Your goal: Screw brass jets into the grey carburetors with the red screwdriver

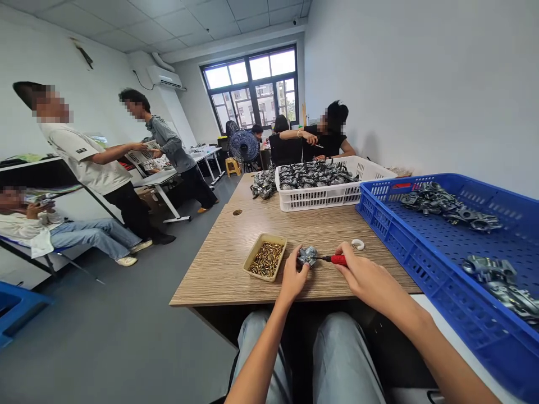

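Observation:
Close to the front edge of the wooden table, my left hand (294, 273) grips a small silvery metal part (309, 255) from its left side. My right hand (356, 269) is closed around the red handle of a screwdriver (338, 260). Its dark shaft points left, and the tip meets the metal part; the exact contact point is too small to make out. Left of my left hand stands a shallow cream tray (248, 271) full of small brass-coloured screws (266, 259). A white ring-shaped piece (357, 244) lies just beyond my right hand.
A blue crate (389, 233) with several metal parts stands on the right. Behind, a white basket (320, 197) holds many more, with some piled beside it. A person in black (332, 140) works across the table; others stand and sit at left.

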{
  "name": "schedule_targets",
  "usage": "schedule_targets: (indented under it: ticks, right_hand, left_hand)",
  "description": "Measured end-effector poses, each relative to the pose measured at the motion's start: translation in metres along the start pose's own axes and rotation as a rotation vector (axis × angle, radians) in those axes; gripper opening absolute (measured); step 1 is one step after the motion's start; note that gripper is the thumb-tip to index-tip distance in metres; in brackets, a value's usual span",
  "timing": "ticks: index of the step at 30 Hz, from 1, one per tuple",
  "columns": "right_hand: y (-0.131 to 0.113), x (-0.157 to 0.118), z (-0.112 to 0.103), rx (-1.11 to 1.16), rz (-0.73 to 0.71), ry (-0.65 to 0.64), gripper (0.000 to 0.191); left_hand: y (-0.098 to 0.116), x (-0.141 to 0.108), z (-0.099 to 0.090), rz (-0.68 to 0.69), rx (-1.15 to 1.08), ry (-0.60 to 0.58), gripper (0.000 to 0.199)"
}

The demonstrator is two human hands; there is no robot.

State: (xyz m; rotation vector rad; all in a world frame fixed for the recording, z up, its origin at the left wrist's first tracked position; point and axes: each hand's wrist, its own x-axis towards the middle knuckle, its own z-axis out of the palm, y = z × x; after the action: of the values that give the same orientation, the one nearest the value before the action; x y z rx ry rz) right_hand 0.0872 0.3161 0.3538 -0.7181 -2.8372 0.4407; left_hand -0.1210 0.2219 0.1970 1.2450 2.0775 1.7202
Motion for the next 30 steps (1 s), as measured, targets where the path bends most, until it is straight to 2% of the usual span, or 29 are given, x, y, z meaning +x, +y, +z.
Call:
schedule_targets:
  ticks: [5,14,23,30]
  right_hand:
    - [-0.010,0.002,-0.001,-0.210,0.109,0.047,0.027]
    - [0.004,-0.001,0.000,0.123,-0.043,0.021,0.017]
    - [0.000,0.001,-0.007,0.025,0.063,0.000,0.014]
    - [0.000,-0.001,-0.009,0.012,0.032,0.000,0.012]
  left_hand:
    - [0.002,0.000,-0.002,0.010,0.009,0.003,0.065]
    - [0.005,0.000,-0.002,-0.017,0.012,0.009,0.064]
    - [0.004,0.001,-0.002,0.003,0.013,-0.001,0.063]
    - [0.003,0.001,-0.003,0.001,0.013,-0.011,0.062]
